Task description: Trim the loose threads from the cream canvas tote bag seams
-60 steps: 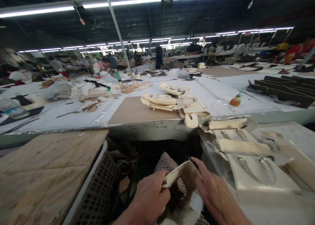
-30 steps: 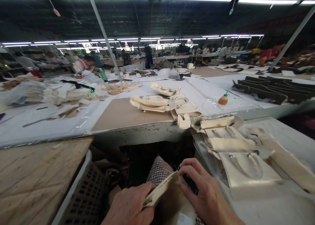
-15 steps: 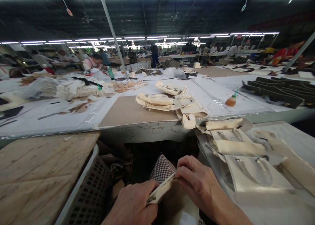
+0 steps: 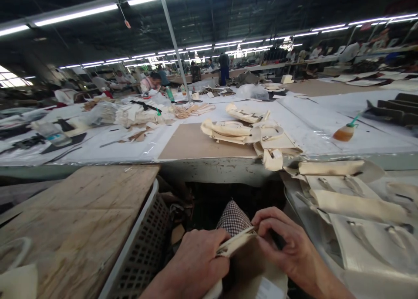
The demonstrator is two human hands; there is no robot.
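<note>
Head view: cream piece (image 4: 237,244) low at centre, just beside checked cloth (image 4: 233,218); long folded edge slants up left to right. Left hand (image 4: 200,256) grip clamped on nearer end, right hand (image 4: 290,243) grip pinching farther end; piece between. Lower part cut off; right fingertips partly hidden, white label (image 4: 269,288) unreadable.

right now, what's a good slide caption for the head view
Left hand and right hand hold the edge of a cream piece, with more cream pieces on the workbench beyond.
</note>
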